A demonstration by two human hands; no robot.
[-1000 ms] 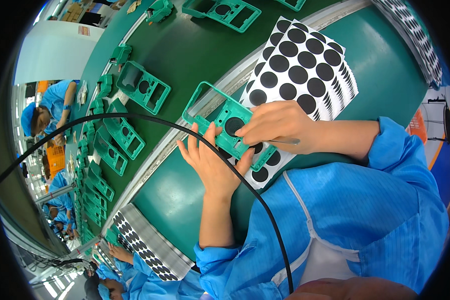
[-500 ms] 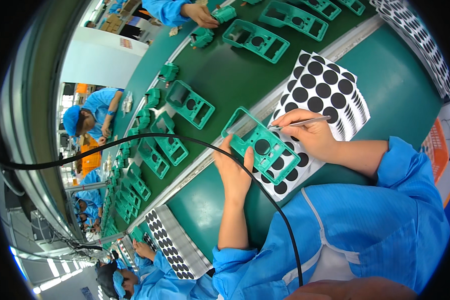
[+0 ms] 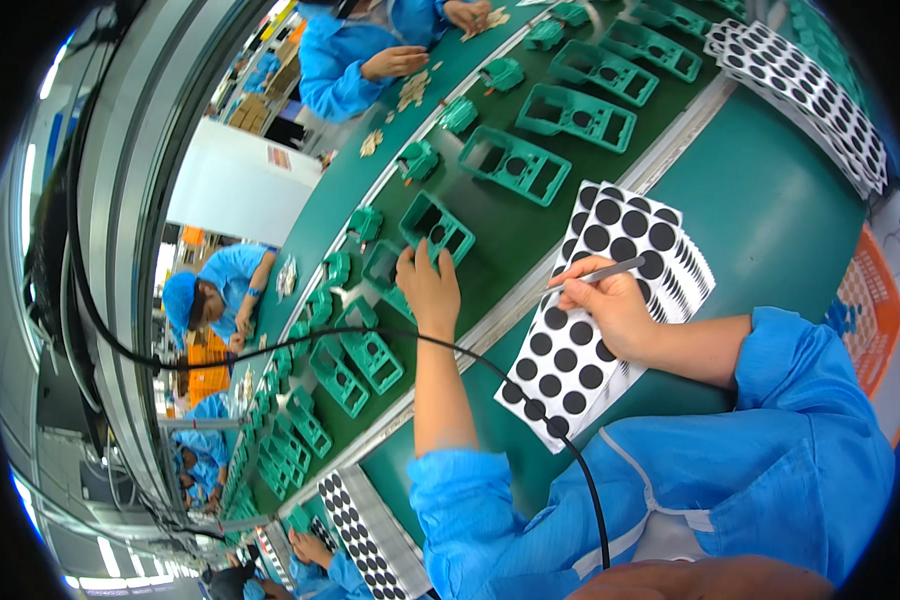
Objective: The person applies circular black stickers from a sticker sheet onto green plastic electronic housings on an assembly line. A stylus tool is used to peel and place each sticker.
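My left hand (image 3: 430, 290) reaches out over the dark green belt, its fingertips closed on the near edge of a green plastic housing (image 3: 457, 238). That housing looks tilted, and its inner side is partly dark. Beside it, another green housing (image 3: 378, 268) is partly hidden by my hand. My right hand (image 3: 615, 315) grips a pair of metal tweezers (image 3: 625, 267). It rests above a stack of white sheets (image 3: 535, 400) with rows of round black stickers, and some places on the top sheet are covered by my hand.
More green housings (image 3: 580, 115) and smaller green parts (image 3: 417, 160) line the belt (image 3: 510, 235). Other sticker sheets (image 3: 800, 100) lie at the far right, near an orange basket (image 3: 870, 310). A black cable (image 3: 270, 348) crosses the view. Co-workers (image 3: 345, 75) sit across the belt.
My left hand has carried the green housing from above the sticker sheets out over the belt. My right hand keeps the tweezers over the sheets. The view has shifted.
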